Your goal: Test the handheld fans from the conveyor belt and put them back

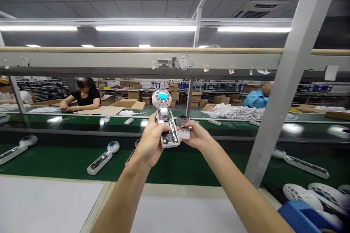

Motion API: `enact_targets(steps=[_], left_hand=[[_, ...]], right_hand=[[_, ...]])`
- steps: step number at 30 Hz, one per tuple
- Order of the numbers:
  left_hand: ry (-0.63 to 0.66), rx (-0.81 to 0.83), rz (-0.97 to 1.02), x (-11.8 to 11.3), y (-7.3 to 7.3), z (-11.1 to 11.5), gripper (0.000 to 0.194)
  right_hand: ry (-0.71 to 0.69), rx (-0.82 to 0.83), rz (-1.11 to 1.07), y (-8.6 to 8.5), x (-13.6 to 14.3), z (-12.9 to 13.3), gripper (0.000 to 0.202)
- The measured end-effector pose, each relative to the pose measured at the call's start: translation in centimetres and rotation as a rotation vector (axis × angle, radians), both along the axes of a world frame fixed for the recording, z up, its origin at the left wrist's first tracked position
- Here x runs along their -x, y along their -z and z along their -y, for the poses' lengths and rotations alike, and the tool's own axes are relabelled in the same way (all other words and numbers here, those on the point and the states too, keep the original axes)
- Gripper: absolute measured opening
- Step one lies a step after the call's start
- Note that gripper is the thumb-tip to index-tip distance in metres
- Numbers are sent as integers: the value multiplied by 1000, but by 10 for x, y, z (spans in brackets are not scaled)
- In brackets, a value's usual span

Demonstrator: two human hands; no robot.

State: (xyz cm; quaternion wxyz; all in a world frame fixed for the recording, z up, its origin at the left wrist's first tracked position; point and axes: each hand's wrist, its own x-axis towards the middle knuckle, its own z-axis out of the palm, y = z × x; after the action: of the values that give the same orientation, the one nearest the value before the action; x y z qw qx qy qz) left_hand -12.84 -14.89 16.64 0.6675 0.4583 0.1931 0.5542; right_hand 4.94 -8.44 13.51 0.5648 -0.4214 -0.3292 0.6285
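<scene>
My left hand (151,142) is closed round a white handheld device (171,139), its thumb lying on the handle's face. That device has a round vented head with a blue centre, and its handle shows a bare circuit board. Close beside it, my right hand (197,135) grips a second white device (185,133) with a similar round head, seen end-on and partly hidden behind the first. Both are held up above the green conveyor belt (175,167).
Similar devices lie on the belt, one left of centre (100,162) and one at right (306,165). A slanting metal post (284,80) stands at right, near a blue holder (300,216). Two co-workers (87,96) (257,98) sit across the line.
</scene>
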Motion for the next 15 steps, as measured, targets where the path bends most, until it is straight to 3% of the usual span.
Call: enact_targets(steps=[8,12,15], left_hand=[[-8,-84,-38,-10,8,-3,73],[0,-134,-80,-15,9,-1,74],[2,-207,-113,-15,9,1,73]], right_hand=[[-45,-126,-90,-12,10,58,32],[-18,-350,18,-17,-1,72,50],[2,-414,115,-24,-11,83,57]])
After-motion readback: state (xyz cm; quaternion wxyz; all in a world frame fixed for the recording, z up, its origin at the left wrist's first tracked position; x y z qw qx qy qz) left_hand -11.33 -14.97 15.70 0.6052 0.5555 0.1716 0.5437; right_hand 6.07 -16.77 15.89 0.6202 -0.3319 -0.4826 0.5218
